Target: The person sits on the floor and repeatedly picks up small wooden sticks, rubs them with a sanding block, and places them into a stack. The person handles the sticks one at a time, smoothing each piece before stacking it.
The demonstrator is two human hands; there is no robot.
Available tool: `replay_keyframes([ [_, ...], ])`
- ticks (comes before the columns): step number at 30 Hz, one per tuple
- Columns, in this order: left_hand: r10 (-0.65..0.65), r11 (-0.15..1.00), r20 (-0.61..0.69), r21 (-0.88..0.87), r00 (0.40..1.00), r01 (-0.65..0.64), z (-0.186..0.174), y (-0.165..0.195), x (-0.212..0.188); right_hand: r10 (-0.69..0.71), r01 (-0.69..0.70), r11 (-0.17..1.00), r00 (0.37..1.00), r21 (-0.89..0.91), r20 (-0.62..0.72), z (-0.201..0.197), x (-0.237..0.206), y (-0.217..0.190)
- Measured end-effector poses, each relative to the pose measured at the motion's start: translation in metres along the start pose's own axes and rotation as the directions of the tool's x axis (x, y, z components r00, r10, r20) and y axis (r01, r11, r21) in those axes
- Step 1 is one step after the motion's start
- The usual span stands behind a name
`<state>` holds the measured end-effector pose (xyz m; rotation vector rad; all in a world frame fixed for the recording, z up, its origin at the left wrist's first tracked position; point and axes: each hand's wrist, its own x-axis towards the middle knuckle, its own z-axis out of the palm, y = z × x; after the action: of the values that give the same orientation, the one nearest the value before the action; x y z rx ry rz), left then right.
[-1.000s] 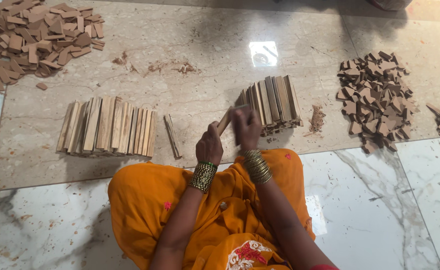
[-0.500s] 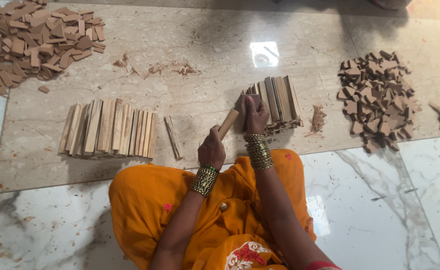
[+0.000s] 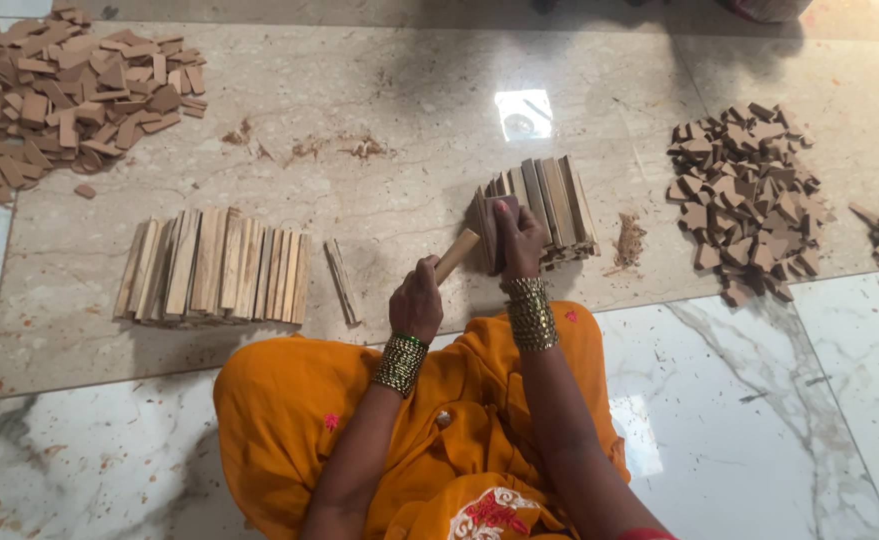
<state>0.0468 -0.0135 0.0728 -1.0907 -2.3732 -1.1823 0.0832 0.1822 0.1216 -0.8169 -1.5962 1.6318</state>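
Her left hand (image 3: 417, 300) grips a wooden stick (image 3: 456, 256) while her right hand (image 3: 519, 238) closes on the small stack of sticks (image 3: 544, 208), needing steady aim.

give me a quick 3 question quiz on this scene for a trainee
1. True or false: the left hand holds a wooden stick.
2. Which does the right hand touch? A) the row of slats B) the stack of slats C) the chip pile
3. Fill in: a single slat lies just to the ____ of the row of slats.

Key: 1 true; 2 B; 3 right
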Motion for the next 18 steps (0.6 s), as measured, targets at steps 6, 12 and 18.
replay_keyframes([
  [6,0.041,0.999,0.021,0.014,0.999,-0.041,0.017,-0.014,0.001,-0.204,0.325,0.732,0.943,-0.599,0.262,0.000,-0.037,-0.019],
  [12,-0.055,0.988,-0.259,0.128,0.964,0.090,0.003,-0.056,0.020,-0.191,0.180,0.936,0.981,-0.303,-0.008,-0.004,-0.039,-0.007],
  [18,-0.349,0.261,0.290,-0.883,0.891,0.389,0.018,-0.049,0.021,0.044,-0.047,0.999,0.965,-0.005,-0.257,0.010,-0.068,0.042],
])
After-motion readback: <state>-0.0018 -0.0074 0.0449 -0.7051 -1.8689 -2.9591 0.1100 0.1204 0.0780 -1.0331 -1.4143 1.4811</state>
